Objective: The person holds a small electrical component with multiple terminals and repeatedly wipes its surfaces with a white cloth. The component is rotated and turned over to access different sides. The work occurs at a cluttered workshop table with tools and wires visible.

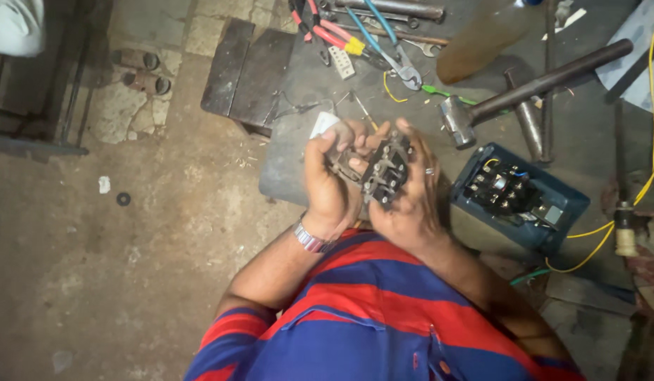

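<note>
1. A person in a red-and-blue striped shirt (383, 310) filled the lower frame, cut off at the bottom edge; the face was out of view.
2. A dark slab served as tabletop (291, 152) above a stained concrete floor (115, 282); its far end ran out of frame.
3. A blue metal box (524, 201) lay open at right, holding a black electrical unit (502, 189) with small wires; its inner detail was hard to make out.
4. A hammer (510, 92) lay just beyond the box, its handle running toward the upper right.
5. Pliers with red and blue handles (369, 39) lay tangled at the top edge, partly cut off.
6. A yellow wire (648, 162) trailed down the right side, its ends out of sight.
7. The left hand (330, 180), a watch at the wrist, was curled around a black switch block (387, 173) held above the tabletop.
8. The right hand (415, 190), wearing a ring, cupped the same block from the other side, hiding its underside.
9. A small white piece (322, 125) showed behind the left hand, mostly hidden.
</note>
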Tool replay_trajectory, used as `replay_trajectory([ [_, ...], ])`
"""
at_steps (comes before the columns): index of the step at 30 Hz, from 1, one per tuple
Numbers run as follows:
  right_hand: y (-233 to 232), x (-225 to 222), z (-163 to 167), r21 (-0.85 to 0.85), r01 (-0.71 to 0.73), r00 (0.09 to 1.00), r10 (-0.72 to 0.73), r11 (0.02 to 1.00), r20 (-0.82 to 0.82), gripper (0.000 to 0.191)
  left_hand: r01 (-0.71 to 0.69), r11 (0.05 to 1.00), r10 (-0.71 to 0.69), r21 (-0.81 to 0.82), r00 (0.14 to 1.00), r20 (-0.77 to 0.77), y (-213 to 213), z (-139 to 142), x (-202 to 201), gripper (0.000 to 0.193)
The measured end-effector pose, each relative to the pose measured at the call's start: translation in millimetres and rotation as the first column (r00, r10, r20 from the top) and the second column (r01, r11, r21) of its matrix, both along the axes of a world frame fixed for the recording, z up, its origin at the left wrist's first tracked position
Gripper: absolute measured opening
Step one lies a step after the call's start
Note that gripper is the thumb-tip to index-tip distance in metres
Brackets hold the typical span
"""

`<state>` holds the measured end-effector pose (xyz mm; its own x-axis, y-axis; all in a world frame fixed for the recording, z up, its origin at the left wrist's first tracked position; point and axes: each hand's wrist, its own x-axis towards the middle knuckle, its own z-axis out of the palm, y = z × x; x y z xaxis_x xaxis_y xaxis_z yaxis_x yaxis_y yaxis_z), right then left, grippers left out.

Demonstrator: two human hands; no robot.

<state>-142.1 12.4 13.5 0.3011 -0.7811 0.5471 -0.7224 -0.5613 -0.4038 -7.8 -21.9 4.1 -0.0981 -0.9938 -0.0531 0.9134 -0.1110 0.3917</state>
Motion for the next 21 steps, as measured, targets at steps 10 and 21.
replay_trajectory([
  [10, 0, 2, 3, 0.145, -0.278, 0.933, 0.231, 0.95, 0.277, 0.061, -0.006, 1.0, 0.006, -0.011, 1.0, -0.004, -2, 6, 2, 0.027],
  [21, 2, -4, -3, 0.094, -0.167, 0.986, 0.166, 0.981, 0.022, 0.05, 0.016, 0.999, -0.018, -0.036, 0.999, -0.044, -1, 12, 3, 0.028],
])
